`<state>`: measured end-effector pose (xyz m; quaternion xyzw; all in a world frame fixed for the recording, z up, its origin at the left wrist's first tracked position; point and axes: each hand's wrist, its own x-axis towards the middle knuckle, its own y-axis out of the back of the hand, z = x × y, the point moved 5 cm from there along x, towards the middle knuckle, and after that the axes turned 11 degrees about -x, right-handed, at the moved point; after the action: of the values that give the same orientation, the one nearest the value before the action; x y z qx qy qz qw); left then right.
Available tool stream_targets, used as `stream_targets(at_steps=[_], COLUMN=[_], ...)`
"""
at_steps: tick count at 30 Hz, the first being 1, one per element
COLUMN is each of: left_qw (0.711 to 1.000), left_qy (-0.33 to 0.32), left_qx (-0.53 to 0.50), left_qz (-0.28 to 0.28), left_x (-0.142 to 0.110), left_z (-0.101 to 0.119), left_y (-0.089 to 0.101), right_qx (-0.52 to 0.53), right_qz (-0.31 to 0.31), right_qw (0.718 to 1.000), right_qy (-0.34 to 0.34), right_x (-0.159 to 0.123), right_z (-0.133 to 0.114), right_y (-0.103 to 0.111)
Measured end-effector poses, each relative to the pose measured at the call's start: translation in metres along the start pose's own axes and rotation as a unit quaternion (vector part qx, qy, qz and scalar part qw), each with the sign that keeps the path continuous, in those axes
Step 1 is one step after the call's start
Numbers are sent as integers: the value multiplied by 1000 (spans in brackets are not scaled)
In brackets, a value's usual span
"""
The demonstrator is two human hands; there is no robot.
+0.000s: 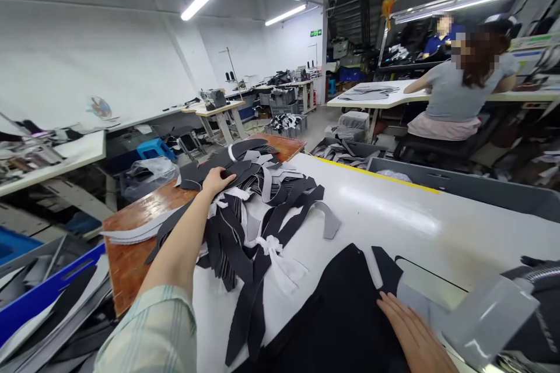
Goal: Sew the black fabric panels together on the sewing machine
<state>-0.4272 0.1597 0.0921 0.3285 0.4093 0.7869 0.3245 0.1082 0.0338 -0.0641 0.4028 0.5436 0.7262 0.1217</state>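
Observation:
My left hand [215, 182] reaches to the far part of a pile of cut fabric pieces [234, 239]. Its fingers curl over a dark grey fabric piece [196, 173], their tips partly hidden. White strips tie some bundles, one with a white knot [272, 245]. My right hand [406, 326] lies flat and open, fingertips at the edge of a large black fabric piece [345, 309]. A small dark flap [385, 265] and a pale narrow strip [371, 267] are just beyond those fingertips.
A sewing machine [529, 309] with a clear guard stands at right on the white tabletop [371, 210]. Left are a brown wooden board [135, 262] and a blue bin [52, 291] of fabric strips. Grey bins [472, 183] line the far edge; a person [459, 87] sits beyond.

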Motion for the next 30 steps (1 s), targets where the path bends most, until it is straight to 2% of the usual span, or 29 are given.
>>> stream_targets(at_steps=[2,3,5,8,10,13,16,19,22,25,30], left_qw=[999,997,981,925,878,791,716,695,679,655,670], left_qy=[-22,-56,-179,-378,-478,-585,-611,-595,-603,-630,-621], left_qx=[24,38,56,12,-4,21,61,44,5,25,100], left_qz=[26,35,45,42,-15,-179,-331,-402,-420,-416,-394], left_x=[-9,-18,-47,-118,-179,-275,-345,-376,-388,-397,-402], left_z=[16,31,76,152,197,242,260,268,278,286,292], left_y=[12,18,27,22,-1,-58,-110,-130,-132,-133,-142], right_qx=[0,-3,-15,-39,-32,-9,36,74,91,87,91], right_qz=[0,-5,-28,-79,-109,-138,-167,-189,-189,-181,-172], right_qw=[999,999,998,993,990,986,981,973,970,972,972], right_qy=[-43,-54,-63,-82,-83,-89,-97,-114,-122,-124,-131], right_x=[3,5,12,26,30,21,-4,-30,-45,-50,-51], right_z=[3,2,-5,-16,-25,-34,-36,-26,-14,-9,-10], right_y=[-4,-4,0,14,24,38,52,66,77,80,76])
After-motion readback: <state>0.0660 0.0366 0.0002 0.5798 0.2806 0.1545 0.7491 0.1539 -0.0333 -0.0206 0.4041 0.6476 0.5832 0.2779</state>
